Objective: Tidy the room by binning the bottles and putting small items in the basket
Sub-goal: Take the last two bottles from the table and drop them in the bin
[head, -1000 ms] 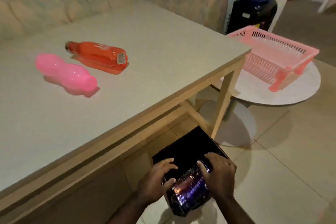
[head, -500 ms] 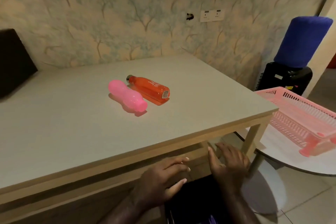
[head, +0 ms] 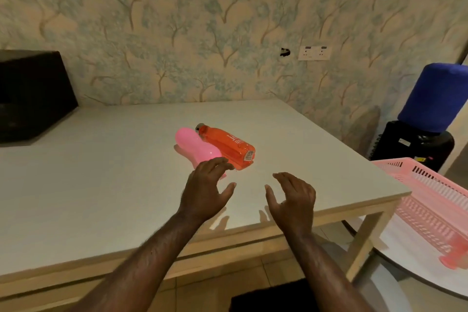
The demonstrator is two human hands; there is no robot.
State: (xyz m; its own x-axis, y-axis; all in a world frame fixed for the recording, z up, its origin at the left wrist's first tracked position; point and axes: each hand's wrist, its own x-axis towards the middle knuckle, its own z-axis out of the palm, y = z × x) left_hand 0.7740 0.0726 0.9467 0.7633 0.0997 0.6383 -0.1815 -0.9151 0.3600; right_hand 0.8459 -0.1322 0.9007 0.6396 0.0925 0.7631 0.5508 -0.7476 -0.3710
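— Gripping anything? 
— Nothing. Left hand [head: 206, 191] hovering over the table [head: 101, 185] with fingers spread and slightly arched, fingertips overlapping the near end of the pink bottle [head: 195, 148]; possibly touching it, hard to tell from this angle. Right hand [head: 293, 199] also empty, fingers loosely apart, hanging above the tabletop a little nearer the table's edge.

— Why shaped like that? 
— Probably opening wide to wrap a rounded body; reaching for the pink bottle first, being closest.

— And the bottles? 
— Both lying on their sides mid-table, pressed together along their lengths. Orange bottle [head: 229, 145] just beyond and right of the pink one, cap pointing toward the wall, barcode label facing this way. Lying flat, so liable to roll if nudged.

— Destinations? 
— Pink slatted basket [head: 430, 200] sitting on a low round white table [head: 405, 261] to the right, well apart from the bottles. Dark opening at the bottom edge, under the table, likely the bin [head: 271, 297].
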